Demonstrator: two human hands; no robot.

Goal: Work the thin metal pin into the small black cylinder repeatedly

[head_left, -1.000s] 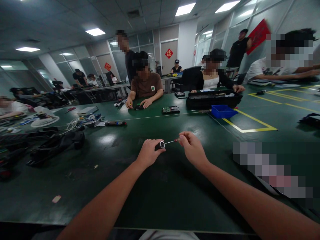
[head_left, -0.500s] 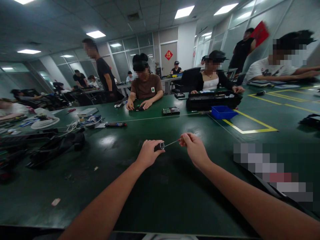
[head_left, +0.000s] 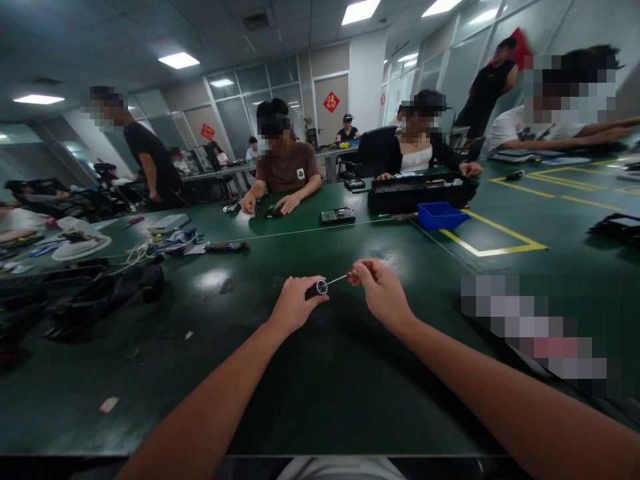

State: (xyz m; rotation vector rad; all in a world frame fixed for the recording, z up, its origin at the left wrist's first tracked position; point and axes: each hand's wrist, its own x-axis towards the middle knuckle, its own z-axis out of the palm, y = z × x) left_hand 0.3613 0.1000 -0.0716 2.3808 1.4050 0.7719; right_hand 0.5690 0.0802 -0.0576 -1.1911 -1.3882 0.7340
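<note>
My left hand [head_left: 295, 303] is closed around a short dark cylinder [head_left: 316, 289], perhaps a flashlight, with a bright ring at its open end facing right. Between the fingertips of my right hand [head_left: 377, 287] is the reddish handle of a small screwdriver [head_left: 337, 279]. Its thin metal shaft points left, and the tip is at or inside the ringed end; which of the two I cannot tell. Both hands are held over the green table [head_left: 320, 400].
A marker-like dark tool [head_left: 227, 247] lies beyond my left hand. Farther off are a circuit board [head_left: 337, 215], a blue tray [head_left: 440, 217] and a long black case [head_left: 425, 193]. Black gear [head_left: 107, 293] lies at left. Co-workers sit across the table.
My right hand has come slightly closer to the cylinder, so less of the screwdriver's shaft shows. The standing person in the background has moved left. My view has shifted a little.
</note>
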